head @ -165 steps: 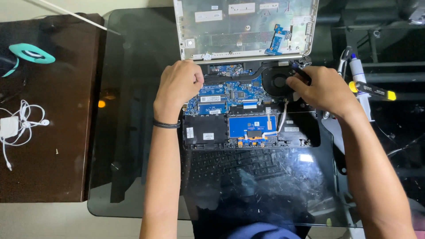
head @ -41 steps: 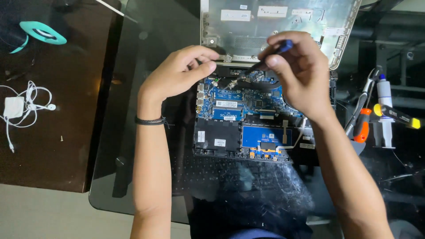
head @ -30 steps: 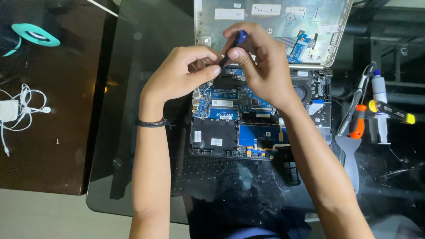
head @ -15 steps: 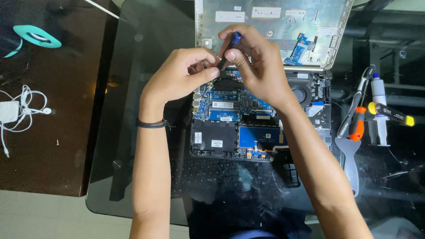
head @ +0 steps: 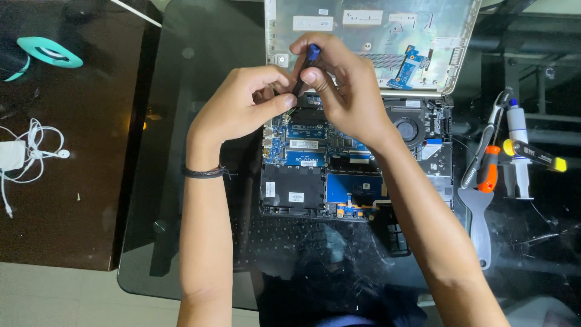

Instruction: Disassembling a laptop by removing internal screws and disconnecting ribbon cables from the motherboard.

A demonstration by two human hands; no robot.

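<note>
Opened laptop [head: 357, 175] lying flat on the dark glass surface [head: 181, 72], its bare board facing up, presumably so that the parts can be reached from above. Blue circuit boards, black rectangular panels and a round fan at the right, all flat and hard-edged. Silver bottom cover [head: 375, 42] propped behind it, inner side up, a small blue board near its right end. Right hand [head: 345, 91] above the board's rear left corner, fingers pinched around a slim screwdriver [head: 304, 69] with a blue cap and dark shaft, slanted down and to the left toward the board. Left hand [head: 242, 106] just beside, fingers curled narrow, thumb tip close to the shaft, seemingly steadying it; contact with the tip too hidden to confirm. Thin dark band [head: 206, 172] on the left wrist. Off to the right, within easy reach: pliers with orange grips [head: 487, 166], a grey flat pry tool [head: 478, 224], a white syringe-like tube [head: 519, 148], a yellow-tipped tool [head: 535, 155]. Far left, on brown wood: tangled white earphones [head: 33, 154] and a teal ring-shaped thing [head: 48, 51].
</note>
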